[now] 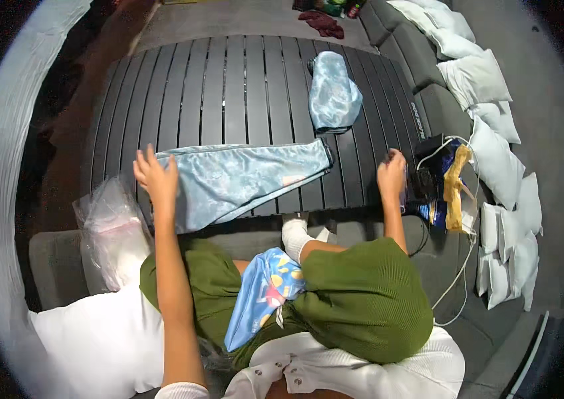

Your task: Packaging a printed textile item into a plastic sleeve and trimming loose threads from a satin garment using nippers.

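A light blue satiny cloth (242,179) lies folded on the slatted dark table (202,86), tapering toward its right end, with a dark edge there. At its left end is my left hand (157,178), fingers spread, thumb close to the fabric. My right hand (391,176) is over the table's right edge, fingers curled, beside a flat dark object (403,193); whether anything is in it is hidden. Farther back lies a second light blue satiny cloth (335,93), bunched up. Across my lap rests a brighter blue printed cloth (268,289) with a white tie.
On the right stand a black box (429,145) with white cords and a yellow and blue package (455,186). Several white pillows (475,73) line the grey sofa (405,50). To the left are a clear plastic bag (115,219) and a white cushion (102,339).
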The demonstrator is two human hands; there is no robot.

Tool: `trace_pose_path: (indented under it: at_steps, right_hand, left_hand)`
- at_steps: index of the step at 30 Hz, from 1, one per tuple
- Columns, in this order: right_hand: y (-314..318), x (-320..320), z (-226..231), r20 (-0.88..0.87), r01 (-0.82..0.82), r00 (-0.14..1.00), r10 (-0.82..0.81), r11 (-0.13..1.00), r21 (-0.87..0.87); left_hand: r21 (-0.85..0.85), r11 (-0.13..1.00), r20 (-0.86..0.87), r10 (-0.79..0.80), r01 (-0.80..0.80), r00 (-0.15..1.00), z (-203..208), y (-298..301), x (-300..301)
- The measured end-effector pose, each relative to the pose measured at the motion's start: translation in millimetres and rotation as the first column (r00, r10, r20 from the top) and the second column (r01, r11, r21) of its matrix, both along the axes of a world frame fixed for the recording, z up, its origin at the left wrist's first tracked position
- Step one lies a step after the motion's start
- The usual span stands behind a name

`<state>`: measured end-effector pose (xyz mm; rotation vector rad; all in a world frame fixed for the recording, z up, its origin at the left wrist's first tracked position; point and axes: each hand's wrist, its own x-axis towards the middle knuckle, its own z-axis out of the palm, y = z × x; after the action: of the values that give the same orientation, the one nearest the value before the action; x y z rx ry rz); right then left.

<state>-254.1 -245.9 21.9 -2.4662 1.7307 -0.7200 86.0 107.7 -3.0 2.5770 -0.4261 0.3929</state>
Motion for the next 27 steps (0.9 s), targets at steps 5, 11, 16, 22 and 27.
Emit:
trace_pose_path:
  at_steps: [5,11,16,22,27]
  right_hand:
    - [15.5,78.2,-11.4,0.380,-0.381,0.912,0.155,0.666,0.641]
    - [13.8,98.6,-9.8,0.573,-0.549,0.812,0.116,0.486,0.680]
    - [3.6,80.8,4.3,0.821,-0.715,0.555,-0.137,0.426,0.554]
    - [-16.0,42.5,70.3,0.939,-0.783,0.248,-0.240,0.521,0.340]
    - [-7.7,42.6,89.4,0.846,-0.754,0.533,0.010,0.459,0.470]
  left_hand:
    - [0.046,0.997,-0.083,-0.066,0.070,0.994,-8.3,-5.3,-17.4]
    - [-0.014,0.997,-0.243,0.071,-0.077,0.967,-7.4,27.1,10.2]
    - [-0.081,0.987,-0.467,0.089,-0.142,0.880,1.0,41.3,22.5]
    - [-0.935,0.317,-0.317,-0.555,-0.157,0.769,96.2,42.1,11.9]
    - [-0.655,0.756,-0.521,-0.451,-0.001,0.724,86.5,83.8,19.2]
